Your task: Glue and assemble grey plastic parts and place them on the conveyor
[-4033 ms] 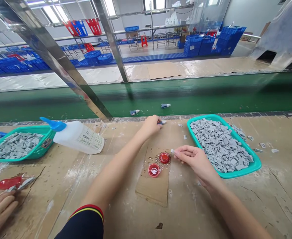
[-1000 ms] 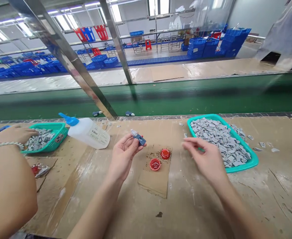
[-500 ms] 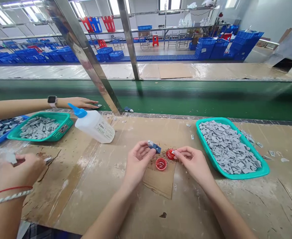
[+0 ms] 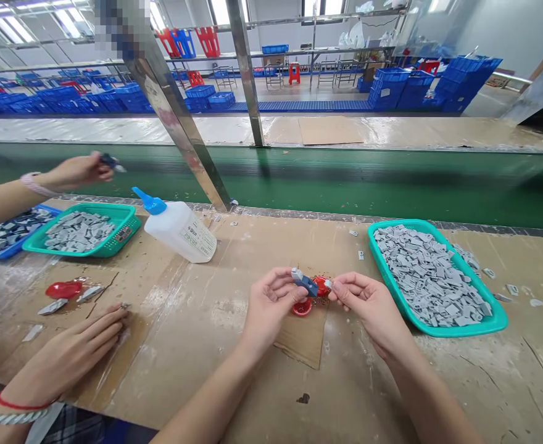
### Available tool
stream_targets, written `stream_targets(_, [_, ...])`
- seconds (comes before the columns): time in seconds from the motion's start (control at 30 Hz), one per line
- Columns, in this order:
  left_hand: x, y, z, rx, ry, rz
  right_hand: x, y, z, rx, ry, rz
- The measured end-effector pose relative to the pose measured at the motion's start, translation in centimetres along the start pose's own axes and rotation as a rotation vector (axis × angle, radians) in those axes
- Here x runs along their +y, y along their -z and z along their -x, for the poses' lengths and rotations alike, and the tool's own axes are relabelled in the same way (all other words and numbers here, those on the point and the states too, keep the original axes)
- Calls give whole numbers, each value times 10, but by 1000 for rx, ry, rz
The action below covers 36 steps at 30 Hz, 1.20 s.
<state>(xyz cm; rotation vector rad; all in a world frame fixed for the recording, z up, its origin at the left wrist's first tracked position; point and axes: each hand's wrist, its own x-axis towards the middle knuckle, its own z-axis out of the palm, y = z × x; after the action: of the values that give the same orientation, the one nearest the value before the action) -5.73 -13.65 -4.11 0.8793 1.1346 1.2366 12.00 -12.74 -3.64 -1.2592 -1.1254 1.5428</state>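
- Two bare hands meet above far end of cardboard pad [image 4: 311, 348] ("pad" below; all positions ref. pad).
- L hand [image 4: 269, 308]: nr far L edge of pad; grip narrow, thumb + fingers closed on blue part [image 4: 308, 286].
- Blue part: above far end of pad; light-grey end points up & L, body twd R hand [image 4: 364, 299].
- R hand: nr far R edge of pad; narrow thumb/finger pinch on grey tab [image 4: 328, 284].
- Grey tab: above far R of pad, just beside blue part, w/ gap btwn; contact w/ rear red cup [image 4: 320, 286]: cannot tell.
- Rear red cup + front red cup [image 4: 302, 309]: far half of pad, both partly hidden by L hand or blue part.
- R basket [image 4: 496, 324]: teal, R of pad, full of grey pcs [image 4: 429, 271].
- Glue bottle [image 4: 183, 233]: L of & beyond pad; blue nozzle.
- L basket [image 4: 102, 250]: teal, well L of pad, w/ grey pcs.
- Green belt [image 4: 345, 185]: beyond pad.
- Co-worker's hand [image 4: 79, 172]: well L of & beyond pad, over belt, gripping dark part [image 4: 108, 161].
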Motion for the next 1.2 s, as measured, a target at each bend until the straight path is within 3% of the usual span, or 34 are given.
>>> stream_targets(0.27, [1, -3, 3, -45, -2, -14, -7, -8, 5, -72, -41, -1])
stream_targets(0.6, [-6, -10, 11, -14, -41, -76, -10, -11, 8, -159, -119, 41])
stream_targets(0.87, [1, -17, 10, -148, 9, -81, -9, -9, 10, -120, -5, 91])
stream_targets(0.93, [8, -16, 5, -169, 2, -83, -11, -7, 12, -15, 94, 223])
stream_targets(1.07, [26, -6, -23, -82, -120, -195, -18, 0, 23, 371, 546, 763])
stream_targets(1.2, [39, 2, -86, -12, -280, -419, -22, 4, 34, 378, 864, 1069])
